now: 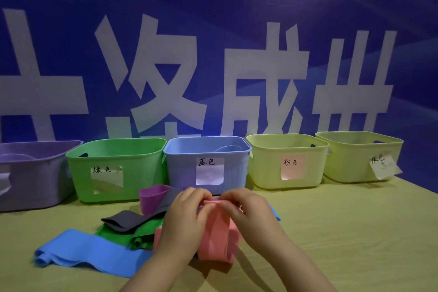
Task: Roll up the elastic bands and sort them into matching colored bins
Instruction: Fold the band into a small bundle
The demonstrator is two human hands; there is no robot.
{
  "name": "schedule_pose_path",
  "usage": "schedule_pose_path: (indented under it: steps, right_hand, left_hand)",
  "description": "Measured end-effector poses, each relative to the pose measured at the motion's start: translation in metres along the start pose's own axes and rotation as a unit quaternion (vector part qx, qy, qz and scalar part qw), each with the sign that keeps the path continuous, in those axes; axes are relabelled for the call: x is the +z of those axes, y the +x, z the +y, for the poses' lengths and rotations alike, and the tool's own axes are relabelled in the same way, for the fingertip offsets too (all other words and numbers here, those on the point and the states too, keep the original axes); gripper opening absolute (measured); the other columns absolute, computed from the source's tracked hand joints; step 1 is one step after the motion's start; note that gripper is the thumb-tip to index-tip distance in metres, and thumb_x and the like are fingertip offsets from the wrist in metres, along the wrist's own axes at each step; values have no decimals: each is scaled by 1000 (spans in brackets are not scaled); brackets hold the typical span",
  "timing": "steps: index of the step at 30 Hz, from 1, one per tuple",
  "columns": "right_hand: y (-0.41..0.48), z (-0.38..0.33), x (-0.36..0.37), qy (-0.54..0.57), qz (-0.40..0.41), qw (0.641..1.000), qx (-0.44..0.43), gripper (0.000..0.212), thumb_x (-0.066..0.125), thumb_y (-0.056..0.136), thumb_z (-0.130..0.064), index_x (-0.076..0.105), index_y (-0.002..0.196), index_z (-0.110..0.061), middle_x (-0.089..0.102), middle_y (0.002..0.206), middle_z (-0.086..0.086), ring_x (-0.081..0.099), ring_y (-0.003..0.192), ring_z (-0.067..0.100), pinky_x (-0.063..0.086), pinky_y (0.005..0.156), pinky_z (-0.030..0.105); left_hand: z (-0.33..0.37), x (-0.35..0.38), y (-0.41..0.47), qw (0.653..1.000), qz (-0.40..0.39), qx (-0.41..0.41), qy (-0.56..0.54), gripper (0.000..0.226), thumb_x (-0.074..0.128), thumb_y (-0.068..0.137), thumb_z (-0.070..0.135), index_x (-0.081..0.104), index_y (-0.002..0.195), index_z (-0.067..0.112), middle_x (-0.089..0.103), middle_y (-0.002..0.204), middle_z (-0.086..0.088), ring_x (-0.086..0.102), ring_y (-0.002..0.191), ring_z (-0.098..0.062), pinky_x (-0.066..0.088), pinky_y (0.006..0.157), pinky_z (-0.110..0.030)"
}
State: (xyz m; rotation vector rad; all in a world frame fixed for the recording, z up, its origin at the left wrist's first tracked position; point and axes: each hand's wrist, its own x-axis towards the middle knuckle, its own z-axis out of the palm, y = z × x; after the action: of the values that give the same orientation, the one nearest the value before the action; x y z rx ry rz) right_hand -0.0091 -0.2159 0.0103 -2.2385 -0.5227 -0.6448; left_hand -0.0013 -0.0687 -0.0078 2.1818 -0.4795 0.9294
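5 bins in far row, labels fwd for colour match: purple bin [35, 185] 10 o'clock from the pink band [216, 234], green bin [142, 173] 11, blue bin [180, 168] 12, pink-tagged bin [265, 168] 1, grey-tagged bin [350, 161] 2. Loose at 8–10, 1 each: blue band [90, 253], green band [118, 236], grey band [128, 219], purple band [151, 199]; 2nd blue strip [275, 212] close at 2. That pink band hangs btwn L hand [184, 218] & R hand [248, 211], fingertips [224, 198] clamped on its top edge, prob. starting the roll.

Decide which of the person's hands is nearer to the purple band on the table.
Left. The left hand sits just right of the purple band; the right hand is farther right, across the pink band that both hands pinch.
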Motion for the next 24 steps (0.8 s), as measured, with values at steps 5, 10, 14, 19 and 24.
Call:
schedule_pose_path:
  steps: [5, 10, 14, 19, 24]
  right_hand:
    - [0, 0, 1, 8, 14, 1000, -8, 11, 63, 84, -24, 64, 94, -20, 61, 86, -7, 50, 74, 1, 36, 67, 9]
    - [1, 3, 3, -7, 21, 1000, 2, 13, 56, 89, -25, 66, 91, -17, 62, 89, -2, 51, 80, 8, 35, 67, 10]
    - [1, 3, 4, -28, 12, 1000, 1, 16, 50, 93, -25, 64, 90, -17, 57, 86, -2, 49, 79, 10, 34, 66, 9]
    - [2, 4, 3, -38, 3, 999, 11, 19, 47, 94, -26, 63, 88, -17, 53, 83, -3, 46, 77, 11, 33, 64, 11]
    - [1, 2, 3, -15, -8, 1000, 1, 18, 49, 94, -25, 65, 92, -16, 56, 87, -2, 49, 81, 9, 33, 67, 10]
  left_hand:
    - [-1, 1, 1, 1000, 7, 18, 3, 9, 67, 81, 14, 61, 77, 20, 47, 72, 21, 46, 73, 0, 33, 62, -13]
    - [-6, 1, 1, 999, -7, 32, 17, 20, 52, 87, 36, 61, 77, 22, 47, 72, 20, 45, 73, -4, 31, 62, -14]
    - [-4, 0, 0, 1000, -22, 20, 6, 41, 29, 82, 51, 59, 75, 24, 46, 69, 18, 45, 73, -3, 31, 62, -13]
    - [2, -1, 1, 998, -23, 12, -62, 13, 62, 80, 36, 64, 88, 26, 58, 85, 19, 51, 89, 2, 36, 74, -6]
    - [2, -1, 1, 999, -9, 9, -44, 13, 68, 80, 8, 65, 80, 21, 57, 79, 18, 50, 88, 2, 36, 70, -5]
